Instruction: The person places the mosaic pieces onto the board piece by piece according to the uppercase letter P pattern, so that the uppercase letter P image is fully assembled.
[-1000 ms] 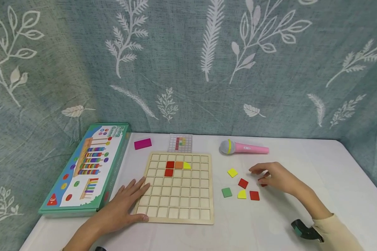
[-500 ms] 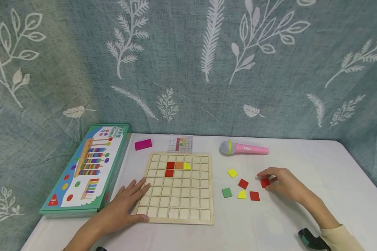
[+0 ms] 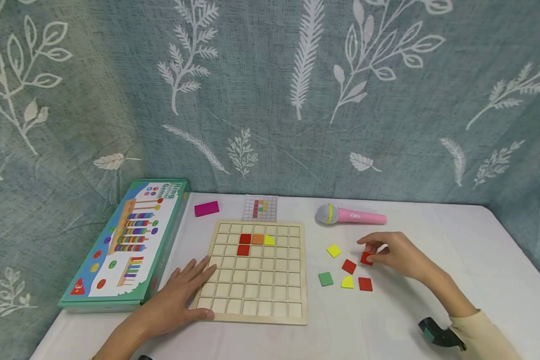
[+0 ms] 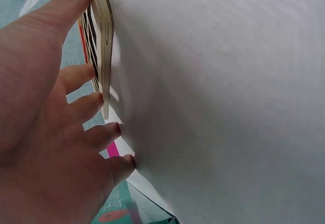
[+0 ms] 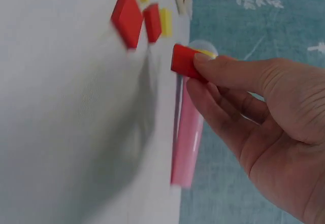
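Between thumb and fingers, my right hand [image 3: 398, 256] pinches a red square tile [image 5: 186, 61], lifted off the table in the right wrist view. Loose tiles lie just left of it: two red squares [image 3: 365, 284], a yellow square [image 3: 334, 250], a green square [image 3: 326, 279] and a yellow quarter-round [image 3: 347, 282]. My left hand [image 3: 177, 295] rests with spread fingers on the left edge of the wooden grid board [image 3: 261, 292]; its thumb touches the near left corner. Set in the board's upper cells are two red tiles [image 3: 243, 250], an orange tile [image 3: 258, 239] and a yellow quarter-round tile [image 3: 269, 240].
Behind the board lies a pattern card [image 3: 259, 208] with a coloured grid. A magenta rectangle [image 3: 206, 208] is left of the card, and a pink toy microphone [image 3: 351, 215] lies to its right. A green game box [image 3: 126, 245] stands at the left. A patterned curtain [image 3: 270, 100] hangs behind the table.
My right hand first reached over the red tile, drew back a little with it, then moved left and lifted it. My left hand stays on the board's edge.
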A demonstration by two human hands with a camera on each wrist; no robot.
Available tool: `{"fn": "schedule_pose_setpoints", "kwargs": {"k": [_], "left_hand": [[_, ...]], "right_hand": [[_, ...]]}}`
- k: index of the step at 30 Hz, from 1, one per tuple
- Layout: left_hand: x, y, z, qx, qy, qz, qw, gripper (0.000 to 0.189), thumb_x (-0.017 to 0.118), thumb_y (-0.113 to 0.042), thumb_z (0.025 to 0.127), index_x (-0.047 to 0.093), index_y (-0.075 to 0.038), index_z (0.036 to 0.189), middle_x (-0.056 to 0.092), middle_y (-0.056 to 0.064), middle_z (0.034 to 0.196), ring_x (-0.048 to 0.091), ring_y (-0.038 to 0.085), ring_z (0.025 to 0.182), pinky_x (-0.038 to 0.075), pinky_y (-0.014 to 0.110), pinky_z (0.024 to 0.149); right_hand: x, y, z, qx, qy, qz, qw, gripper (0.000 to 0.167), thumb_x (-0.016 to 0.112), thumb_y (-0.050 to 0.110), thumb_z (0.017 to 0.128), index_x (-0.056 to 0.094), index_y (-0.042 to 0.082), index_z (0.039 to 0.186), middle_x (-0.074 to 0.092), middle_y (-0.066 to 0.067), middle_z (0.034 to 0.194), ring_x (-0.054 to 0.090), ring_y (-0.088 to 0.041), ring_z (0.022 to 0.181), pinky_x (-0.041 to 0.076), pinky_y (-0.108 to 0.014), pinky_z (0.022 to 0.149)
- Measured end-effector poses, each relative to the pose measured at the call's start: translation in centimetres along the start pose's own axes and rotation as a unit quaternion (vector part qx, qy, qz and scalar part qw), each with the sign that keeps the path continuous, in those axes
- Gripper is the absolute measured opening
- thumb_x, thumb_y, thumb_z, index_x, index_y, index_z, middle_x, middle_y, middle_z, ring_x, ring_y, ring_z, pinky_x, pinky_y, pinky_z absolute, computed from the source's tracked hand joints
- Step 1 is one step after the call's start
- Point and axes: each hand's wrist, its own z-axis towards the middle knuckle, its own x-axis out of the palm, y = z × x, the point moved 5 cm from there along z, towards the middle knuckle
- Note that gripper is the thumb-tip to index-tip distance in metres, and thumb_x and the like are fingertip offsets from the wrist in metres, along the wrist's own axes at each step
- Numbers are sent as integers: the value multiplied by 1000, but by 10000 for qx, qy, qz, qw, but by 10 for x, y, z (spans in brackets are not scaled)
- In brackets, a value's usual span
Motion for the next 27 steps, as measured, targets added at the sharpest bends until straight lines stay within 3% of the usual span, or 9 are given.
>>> {"fn": "schedule_pose_setpoints", "kwargs": {"k": [10,27], "left_hand": [[0,1,-1,11,-11,-100,9999,95,69,-61,77,40,-8,150,25,15,160,15,48,145,9,69,112],[0,1,-1,98,-97,-58,9999,94,72,-58,77,41,-8,149,27,17,159,17,49,143,11,70,110]], "right_hand": [[32,24,35,-330,97,479,9983,29,74,-4,82,69,-3,111,68,-1,90,62,-14,84,58,-26,73],[78,74,89,-984,490,635,9919,28,72,-4,84,69,-2,112,69,-1,91,64,-13,86,56,-23,75]]}}
